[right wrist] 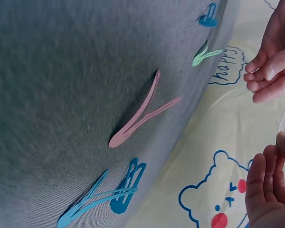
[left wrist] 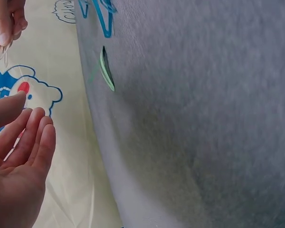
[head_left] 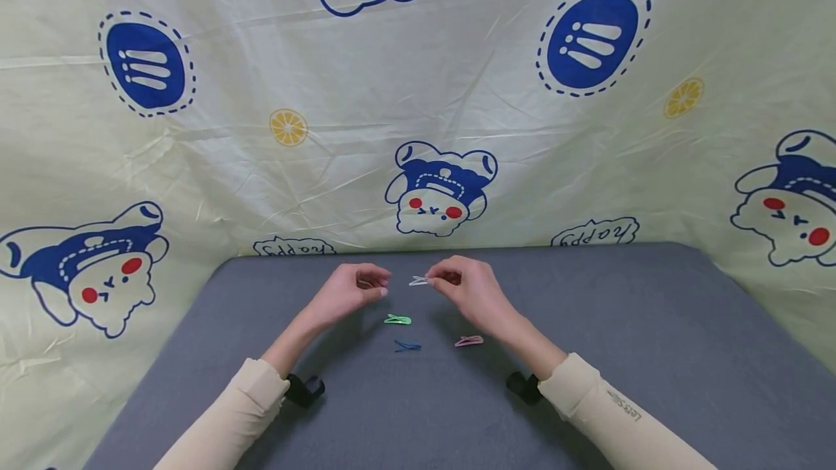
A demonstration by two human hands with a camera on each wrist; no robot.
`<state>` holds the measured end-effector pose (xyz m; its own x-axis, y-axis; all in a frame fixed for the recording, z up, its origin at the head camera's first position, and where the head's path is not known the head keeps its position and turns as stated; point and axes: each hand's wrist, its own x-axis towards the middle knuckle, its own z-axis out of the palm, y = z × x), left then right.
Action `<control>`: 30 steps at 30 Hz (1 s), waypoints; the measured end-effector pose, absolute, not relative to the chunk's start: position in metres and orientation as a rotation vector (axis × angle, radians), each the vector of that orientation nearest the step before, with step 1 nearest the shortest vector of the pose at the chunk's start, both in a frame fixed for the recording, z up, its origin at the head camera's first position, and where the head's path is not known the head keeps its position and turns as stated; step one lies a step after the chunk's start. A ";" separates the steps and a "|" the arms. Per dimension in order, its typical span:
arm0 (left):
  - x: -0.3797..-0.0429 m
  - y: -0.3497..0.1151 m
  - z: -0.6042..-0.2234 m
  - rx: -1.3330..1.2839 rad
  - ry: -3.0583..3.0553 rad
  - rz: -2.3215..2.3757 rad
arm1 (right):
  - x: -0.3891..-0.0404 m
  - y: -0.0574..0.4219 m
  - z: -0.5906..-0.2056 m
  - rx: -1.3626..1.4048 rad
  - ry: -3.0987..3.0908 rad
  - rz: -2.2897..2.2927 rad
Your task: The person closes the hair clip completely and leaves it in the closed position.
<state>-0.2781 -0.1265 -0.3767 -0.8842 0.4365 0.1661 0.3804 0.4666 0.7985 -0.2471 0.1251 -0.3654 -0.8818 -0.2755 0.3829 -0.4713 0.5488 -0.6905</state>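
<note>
Above the far part of the table, my right hand (head_left: 475, 294) pinches a white snap hair clip (head_left: 419, 281) between thumb and fingertips. The clip's narrow prongs (right wrist: 284, 119) point toward my left hand (head_left: 349, 292). That left hand is held up beside it, fingers loosely bent, apart from the clip and holding nothing. On the cloth below lie a green hair clip (head_left: 397, 319), a blue hair clip (head_left: 408, 346) and a pink hair clip (head_left: 469, 341). In the right wrist view the pink clip (right wrist: 141, 115) stands sprung open, with blue clips (right wrist: 97, 199) near it.
A grey-blue cloth (head_left: 588, 354) covers the table. Behind its far edge hangs a pale curtain (head_left: 457, 78) printed with blue bears and orange slices. Dark bands (head_left: 305, 390) circle both wrists by the pale sleeves.
</note>
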 end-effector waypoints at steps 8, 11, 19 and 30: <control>-0.260 -0.122 -0.374 0.735 2.665 1.446 | -0.224 0.126 -0.362 0.572 -2.540 1.234; -0.252 -0.120 -0.370 0.735 2.686 1.458 | -0.216 0.127 -0.360 0.556 -2.536 1.218; -0.227 -0.115 -0.357 0.746 2.727 1.478 | -0.194 0.129 -0.351 0.531 -2.537 1.210; -0.190 -0.110 -0.347 0.781 2.744 1.485 | -0.165 0.135 -0.342 0.501 -2.507 1.203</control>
